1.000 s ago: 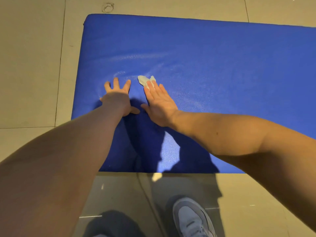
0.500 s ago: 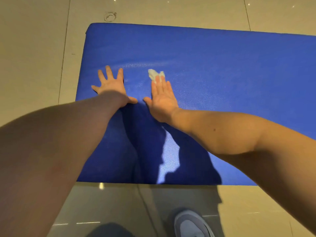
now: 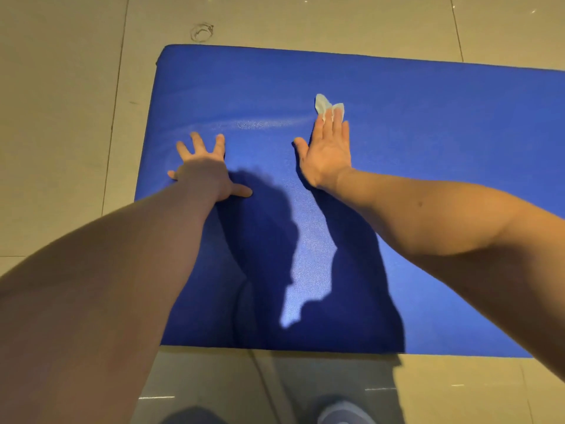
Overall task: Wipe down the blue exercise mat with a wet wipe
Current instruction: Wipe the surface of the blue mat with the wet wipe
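Right hand (image 3: 328, 151) lies flat, fingers straight and together, pinning the wet wipe (image 3: 324, 104) to the blue exercise mat (image 3: 428, 179) at one o'clock. Left hand (image 3: 204, 175) is splayed at ten o'clock, holding nothing, probably bracing the lean.

Right hand (image 3: 328, 154) presses a wipe (image 3: 324, 104) flat on the mat (image 3: 428, 148). Left hand (image 3: 204, 169) rests spread beside it, apart.
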`<act>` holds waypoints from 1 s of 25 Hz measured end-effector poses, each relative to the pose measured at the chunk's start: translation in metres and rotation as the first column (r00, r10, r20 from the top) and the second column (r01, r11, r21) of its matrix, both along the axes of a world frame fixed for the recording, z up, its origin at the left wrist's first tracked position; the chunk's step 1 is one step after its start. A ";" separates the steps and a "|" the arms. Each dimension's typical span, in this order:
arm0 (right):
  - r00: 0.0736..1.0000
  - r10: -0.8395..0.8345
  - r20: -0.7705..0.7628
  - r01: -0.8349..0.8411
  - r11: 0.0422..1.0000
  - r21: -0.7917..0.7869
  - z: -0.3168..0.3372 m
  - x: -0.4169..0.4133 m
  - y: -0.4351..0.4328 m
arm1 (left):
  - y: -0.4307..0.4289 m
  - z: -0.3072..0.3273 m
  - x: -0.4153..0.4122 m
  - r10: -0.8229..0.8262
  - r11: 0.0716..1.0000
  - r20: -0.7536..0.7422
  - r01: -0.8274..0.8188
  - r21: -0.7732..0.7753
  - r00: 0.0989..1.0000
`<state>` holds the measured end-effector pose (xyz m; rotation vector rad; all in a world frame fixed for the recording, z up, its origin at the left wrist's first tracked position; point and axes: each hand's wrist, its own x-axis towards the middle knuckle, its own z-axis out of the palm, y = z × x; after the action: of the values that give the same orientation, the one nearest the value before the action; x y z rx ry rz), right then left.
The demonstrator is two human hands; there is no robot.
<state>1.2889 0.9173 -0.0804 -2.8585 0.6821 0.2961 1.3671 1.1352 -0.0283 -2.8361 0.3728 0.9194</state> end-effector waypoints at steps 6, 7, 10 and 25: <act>0.925 0.308 0.221 -0.348 0.921 0.173 -0.008 0.009 0.066 | -0.001 -0.003 0.005 0.009 1.000 -0.001 -0.009 0.003 1.000; 0.913 0.354 0.201 -0.386 0.910 0.152 -0.008 0.012 0.059 | -0.001 -0.003 0.005 0.010 1.000 -0.002 -0.010 0.006 1.000; 0.912 0.374 0.165 -0.390 0.918 0.072 -0.008 0.019 0.018 | 0.000 -0.003 0.004 0.002 1.000 0.001 -0.002 0.008 1.000; 0.927 0.304 0.220 -0.344 0.923 0.174 -0.001 0.057 0.021 | 0.001 -0.007 0.007 0.008 0.999 0.008 -0.008 -0.033 1.000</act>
<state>1.3457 0.9380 -0.0810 -2.7367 0.1260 0.1288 1.3738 1.1361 -0.0350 -2.8719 0.3794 0.9116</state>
